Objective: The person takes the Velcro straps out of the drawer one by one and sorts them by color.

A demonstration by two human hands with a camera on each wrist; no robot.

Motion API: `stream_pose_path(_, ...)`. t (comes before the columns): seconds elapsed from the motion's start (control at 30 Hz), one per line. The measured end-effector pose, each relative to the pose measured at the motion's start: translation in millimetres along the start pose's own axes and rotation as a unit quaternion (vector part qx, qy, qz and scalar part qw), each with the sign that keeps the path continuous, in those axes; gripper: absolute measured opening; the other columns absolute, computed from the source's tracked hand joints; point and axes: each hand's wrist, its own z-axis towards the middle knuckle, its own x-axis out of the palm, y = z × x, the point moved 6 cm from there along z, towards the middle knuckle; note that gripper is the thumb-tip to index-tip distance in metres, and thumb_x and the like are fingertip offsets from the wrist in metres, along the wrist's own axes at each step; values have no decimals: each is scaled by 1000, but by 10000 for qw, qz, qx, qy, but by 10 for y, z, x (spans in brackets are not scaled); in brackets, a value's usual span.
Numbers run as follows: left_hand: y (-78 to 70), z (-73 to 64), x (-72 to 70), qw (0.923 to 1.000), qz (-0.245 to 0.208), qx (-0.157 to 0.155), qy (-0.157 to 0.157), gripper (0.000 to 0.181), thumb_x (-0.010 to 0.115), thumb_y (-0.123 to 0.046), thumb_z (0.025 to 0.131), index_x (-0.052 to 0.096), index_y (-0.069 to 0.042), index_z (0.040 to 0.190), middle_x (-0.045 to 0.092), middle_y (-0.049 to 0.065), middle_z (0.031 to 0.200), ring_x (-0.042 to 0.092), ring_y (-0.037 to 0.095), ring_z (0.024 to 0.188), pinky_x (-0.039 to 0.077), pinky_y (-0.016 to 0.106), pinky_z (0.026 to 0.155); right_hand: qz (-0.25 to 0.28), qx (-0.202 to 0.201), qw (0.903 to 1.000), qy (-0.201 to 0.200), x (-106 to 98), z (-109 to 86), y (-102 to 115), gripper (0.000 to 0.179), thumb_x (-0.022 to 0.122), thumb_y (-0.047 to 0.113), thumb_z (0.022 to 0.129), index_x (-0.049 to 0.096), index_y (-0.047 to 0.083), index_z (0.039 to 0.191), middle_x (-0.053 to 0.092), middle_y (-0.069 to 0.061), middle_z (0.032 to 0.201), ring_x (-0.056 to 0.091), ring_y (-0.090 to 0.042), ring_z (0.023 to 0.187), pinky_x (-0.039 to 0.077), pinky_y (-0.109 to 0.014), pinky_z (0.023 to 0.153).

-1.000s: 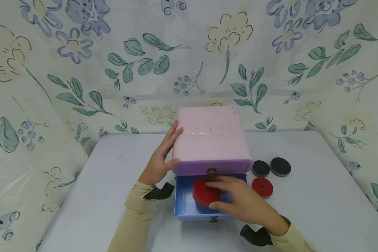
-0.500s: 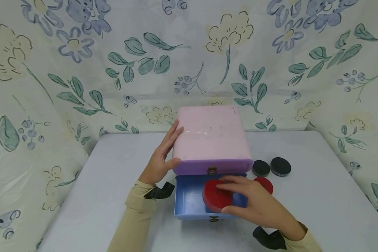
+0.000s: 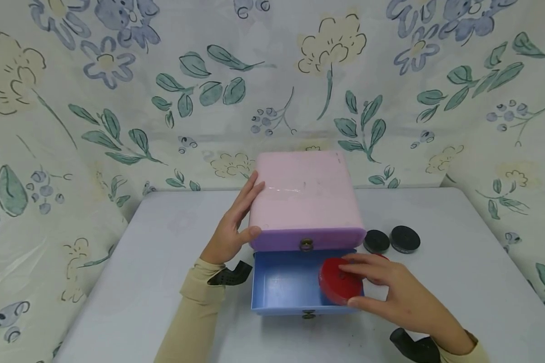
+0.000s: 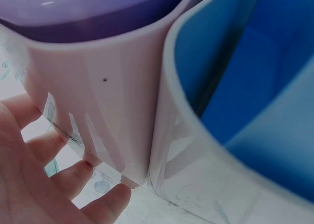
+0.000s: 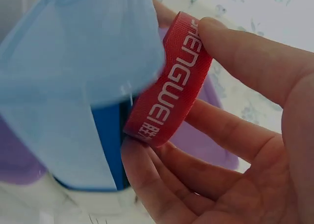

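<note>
One pink box, set on the counter with its purple front edge facing six o'clock. One blue drawer, drawn out from the box at six o'clock, probably so that a hand can reach in from above. One red roll, band lettered in white, at five o'clock from the box, tilted, held at the drawer's right wall; whether it touches that wall cannot be told. Right hand, at three o'clock from the roll: grip parted only to the roll's breadth, thumb and fingers pinching opposite sides of the rim, a hold that presumably suits so flat and round a piece. Left hand, at eight o'clock from the box: grip spread, fingers nearly straight along the pink side, thumb at the front corner, nothing grasped; likely placed there to steady the box. Two black discs, lying flat at four o'clock from the box, near each other, apparently placed within the right hand's reach. One further red item, mostly hidden behind the right hand; kind not certain.
</note>
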Motion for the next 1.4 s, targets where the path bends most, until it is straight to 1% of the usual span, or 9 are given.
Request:
stream_pose_path(0.07,12,-3,3,10000,-2,0,0,90,55,-68,92,31,-14,159,8,-1,169,10,22,154,20,60,118,134,111,9998,16,-34,-34,-25,46,80,33,87,69,19,129,60,-8,136,61,-31,117,60,-28,76)
stream_pose_path(0.17,18,-7,11,10000,3,0,9,90,55,-68,92,31,-14,159,8,-1,169,10,22,154,20,60,118,180,244,9995,53,-65,-83,-67,47,79,31,88,67,20,132,59,-12,138,62,-30,115,60,-30,76)
stream_pose_path(0.37,12,-11,17,10000,20,-21,11,90,55,-69,92,31,-14,159,8,-1,169,9,23,154,20,61,118,91,271,9996,-26,-119,-165,-157,53,81,28,87,63,20,135,59,-10,138,64,-23,109,60,-29,74)
stream_pose_path(0.57,26,-20,17,10000,31,-24,-2,90,54,-69,92,31,-14,159,8,-1,169,10,22,154,20,61,118,-114,209,9995,-184,-174,-232,-247,53,83,26,85,64,17,133,60,-10,134,65,-23,106,61,-29,72)
stream_pose_path(0.67,29,-21,16,10000,29,-19,-1,91,54,-70,92,31,-13,159,8,-1,169,9,22,154,20,61,118,-240,234,9992,-236,-206,-253,-291,52,83,26,85,65,15,132,61,-11,133,66,-25,105,61,-30,71)
stream_pose_path(0.87,16,-15,13,10000,31,1,12,92,54,-70,92,31,-13,159,7,-1,169,9,23,154,20,61,118,-553,371,9972,-349,-300,-276,-379,54,85,25,82,65,12,131,61,-15,133,65,-34,108,62,-35,71)
stream_pose_path(1.03,-11,-7,1,10000,57,25,-2,92,54,-70,92,31,-12,159,7,-1,169,9,23,154,20,61,118,-752,595,9947,-372,-385,-278,-465,57,86,21,81,64,10,132,58,-19,135,67,-34,105,61,-38,73)
stream_pose_path(1.2,-23,-5,-7,10000,60,15,-1,92,54,-70,92,31,-12,159,7,-1,169,9,23,154,20,61,118,-1042,786,9905,-422,-451,-269,-559,61,86,14,79,61,7,134,55,-23,137,65,-39,107,61,-43,75)
stream_pose_path(1.4,-15,-13,-20,10000,73,4,-16,92,54,-70,92,31,-12,159,8,0,169,9,23,154,20,62,118,-1306,629,9880,-536,-492,-270,-618,63,88,10,76,60,5,133,56,-23,134,63,-41,108,61,-43,75)
